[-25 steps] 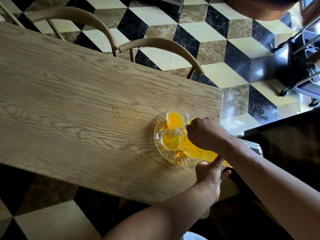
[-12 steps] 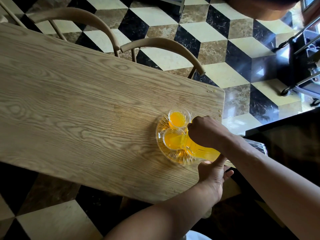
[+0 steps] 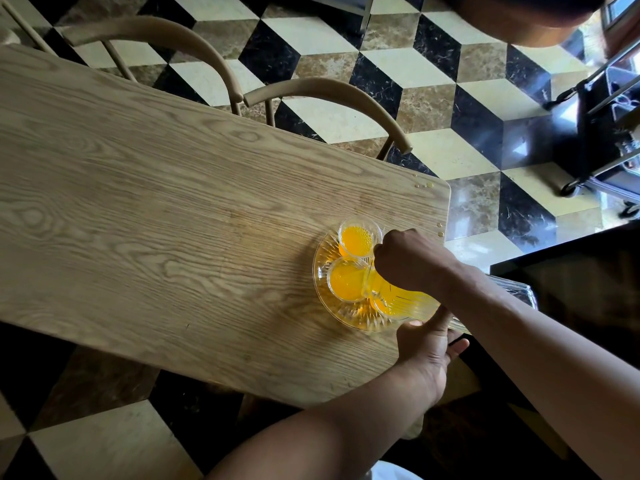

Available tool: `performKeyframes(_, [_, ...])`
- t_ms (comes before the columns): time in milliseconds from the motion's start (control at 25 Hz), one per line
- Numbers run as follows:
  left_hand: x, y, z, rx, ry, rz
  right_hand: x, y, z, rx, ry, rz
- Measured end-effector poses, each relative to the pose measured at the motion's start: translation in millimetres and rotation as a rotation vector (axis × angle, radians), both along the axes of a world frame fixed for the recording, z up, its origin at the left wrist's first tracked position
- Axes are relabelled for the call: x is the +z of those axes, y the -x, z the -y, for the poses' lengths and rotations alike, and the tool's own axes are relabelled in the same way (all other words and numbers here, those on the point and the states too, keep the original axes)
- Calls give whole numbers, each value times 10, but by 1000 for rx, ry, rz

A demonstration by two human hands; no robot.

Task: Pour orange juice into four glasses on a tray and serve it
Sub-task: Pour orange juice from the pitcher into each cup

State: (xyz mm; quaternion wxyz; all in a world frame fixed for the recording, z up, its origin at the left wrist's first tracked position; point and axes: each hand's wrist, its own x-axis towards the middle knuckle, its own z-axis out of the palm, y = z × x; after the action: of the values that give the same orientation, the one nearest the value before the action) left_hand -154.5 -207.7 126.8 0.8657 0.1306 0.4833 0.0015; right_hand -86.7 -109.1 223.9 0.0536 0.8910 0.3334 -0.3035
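since earlier frame little has moved; jug stays tipped over front glass. right hand fingers closed on jug handle, left hand fingers prop its base. glass tray at bench 4 o'clock; rear glass full.

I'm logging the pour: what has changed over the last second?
Almost nothing. The juice in the near glass under the jug looks slightly higher. The right hand keeps the jug tilted, the left hand still steadies its base, and the far glass and tray stay put.
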Motion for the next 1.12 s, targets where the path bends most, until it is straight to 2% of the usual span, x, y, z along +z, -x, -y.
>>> performKeyframes(280, [-123, -31, 6, -47, -31, 25, 12, -24, 12, -31, -11, -19])
performKeyframes(720, [-158, -147, -34, -45, -95, -51, 74, -185, 104, -55, -129, 8])
performKeyframes(1120, [-69, -390, -218, -62, -166, -8, 92, -445, 23, -67, -175, 56])
